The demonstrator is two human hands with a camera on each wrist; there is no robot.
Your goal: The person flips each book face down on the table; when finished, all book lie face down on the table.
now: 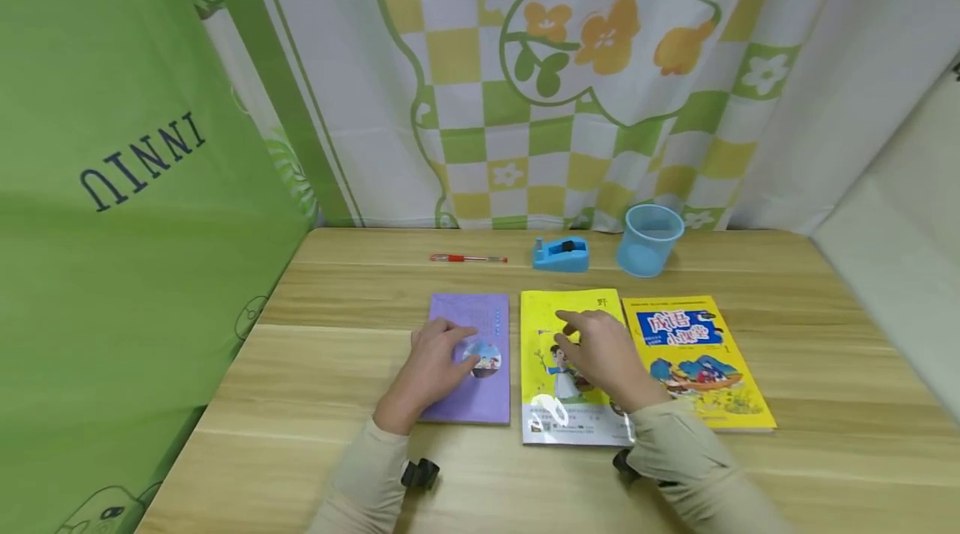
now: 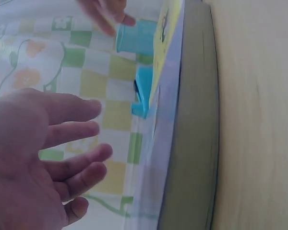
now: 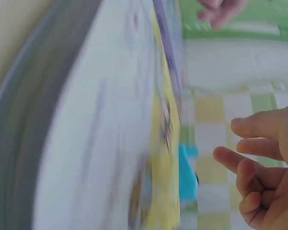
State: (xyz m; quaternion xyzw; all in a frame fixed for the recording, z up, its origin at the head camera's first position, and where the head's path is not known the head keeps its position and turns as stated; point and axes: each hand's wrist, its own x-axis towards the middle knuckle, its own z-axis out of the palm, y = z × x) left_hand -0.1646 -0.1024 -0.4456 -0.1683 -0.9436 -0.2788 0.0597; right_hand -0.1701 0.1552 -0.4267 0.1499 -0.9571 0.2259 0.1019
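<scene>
Above the purple book (image 1: 480, 401) hovers my left hand (image 1: 431, 363), its fingers loosely spread and holding nothing; the left wrist view shows a gap between the fingers and the cover. My right hand (image 1: 606, 355) is over the yellow and white book (image 1: 543, 409) in the middle, fingers relaxed and apart from it in the right wrist view. Part of that book's cover picture is hidden by the hand. To the right lies another yellow book (image 1: 731, 401) with a blue title panel, partly covered by my right forearm.
Behind the books lie a red pen (image 1: 468, 258), a blue tape dispenser (image 1: 561, 255) and a translucent blue cup (image 1: 649, 242). A patterned curtain (image 1: 465, 142) hangs at the wooden table's (image 1: 300, 401) back edge; green cloth (image 1: 150, 267) hangs at the left.
</scene>
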